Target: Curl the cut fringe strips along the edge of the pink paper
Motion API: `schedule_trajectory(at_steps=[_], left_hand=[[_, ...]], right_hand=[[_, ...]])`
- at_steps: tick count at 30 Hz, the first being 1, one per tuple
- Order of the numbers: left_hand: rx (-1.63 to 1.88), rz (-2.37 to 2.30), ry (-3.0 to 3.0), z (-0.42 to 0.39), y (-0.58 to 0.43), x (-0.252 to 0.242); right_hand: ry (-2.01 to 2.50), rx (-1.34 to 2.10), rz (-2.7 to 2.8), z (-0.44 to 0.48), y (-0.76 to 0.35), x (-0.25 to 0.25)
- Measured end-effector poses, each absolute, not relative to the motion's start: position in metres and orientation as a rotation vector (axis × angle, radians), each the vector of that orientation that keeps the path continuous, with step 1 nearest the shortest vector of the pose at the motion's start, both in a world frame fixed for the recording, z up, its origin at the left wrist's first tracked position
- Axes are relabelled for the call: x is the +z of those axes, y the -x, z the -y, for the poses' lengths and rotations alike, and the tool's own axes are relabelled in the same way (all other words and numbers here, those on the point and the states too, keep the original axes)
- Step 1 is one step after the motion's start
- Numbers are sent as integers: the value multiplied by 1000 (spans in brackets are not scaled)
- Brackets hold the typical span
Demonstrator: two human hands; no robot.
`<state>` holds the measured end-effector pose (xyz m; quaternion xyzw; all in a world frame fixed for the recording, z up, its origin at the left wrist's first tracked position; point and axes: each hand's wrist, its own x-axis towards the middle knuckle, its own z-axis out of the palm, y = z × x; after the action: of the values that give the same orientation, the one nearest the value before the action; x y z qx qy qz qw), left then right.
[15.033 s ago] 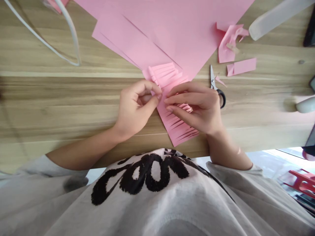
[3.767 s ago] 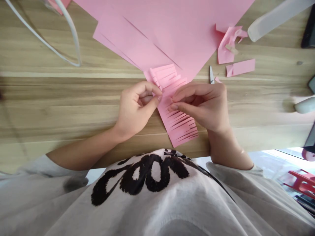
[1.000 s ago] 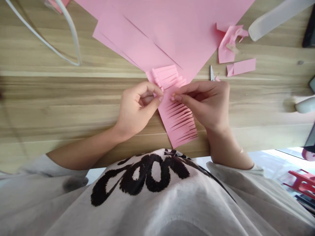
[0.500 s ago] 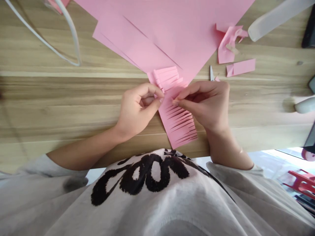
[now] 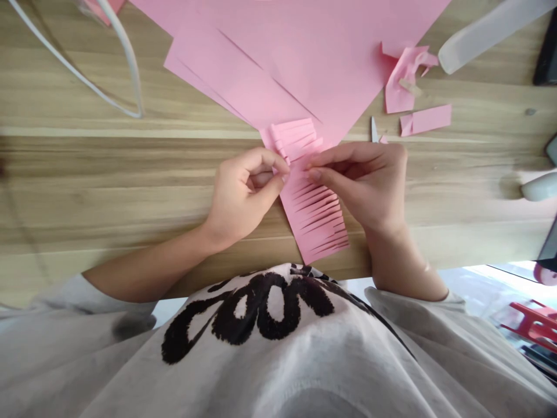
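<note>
A pink fringed paper strip (image 5: pixel 303 223) lies slanted in front of me, many narrow cuts running in from its right edge. Part of its upper end is rolled or curled over. My left hand (image 5: pixel 239 197) is closed, thumb and forefinger pinching the strip's left edge beside the curled part. From the right, my right hand (image 5: pixel 369 183) pinches at the fringe near the strip's middle, thumb against forefinger. The fingertips of the two hands are a short gap apart. My right hand covers some of the fringe ends.
Large pink paper sheets (image 5: pixel 322 69) spread beyond the strip on the wooden table (image 5: pixel 130 174). Crumpled pink scraps (image 5: pixel 400 81), a small folded pink piece (image 5: pixel 430 119) and a pointed metal blade tip (image 5: pixel 374 130) lie to the right. A white cable (image 5: pixel 130 64) loops at upper left.
My right thumb and fingertips have shifted slightly up along the fringe. My left hand and the strip stay in place.
</note>
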<state>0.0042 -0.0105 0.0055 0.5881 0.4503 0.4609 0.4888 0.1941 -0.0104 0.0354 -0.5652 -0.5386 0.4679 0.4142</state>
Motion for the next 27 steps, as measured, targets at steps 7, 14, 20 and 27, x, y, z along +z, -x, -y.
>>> schedule_trajectory(at_steps=[7, 14, 20, 27], left_hand=[[1141, -1111, -1395, 12, -6, 4], [1106, -1149, -1385, 11, -6, 5], [1127, -1121, -1375, 11, -6, 6], [1118, -1123, -1358, 11, -6, 5]], right_hand=[[1337, 1252, 1429, 10, -198, 37], [1329, 1282, 1507, 8, -200, 38], [1319, 1333, 1459, 9, -200, 36], [1264, 1430, 1409, 8, -198, 36]])
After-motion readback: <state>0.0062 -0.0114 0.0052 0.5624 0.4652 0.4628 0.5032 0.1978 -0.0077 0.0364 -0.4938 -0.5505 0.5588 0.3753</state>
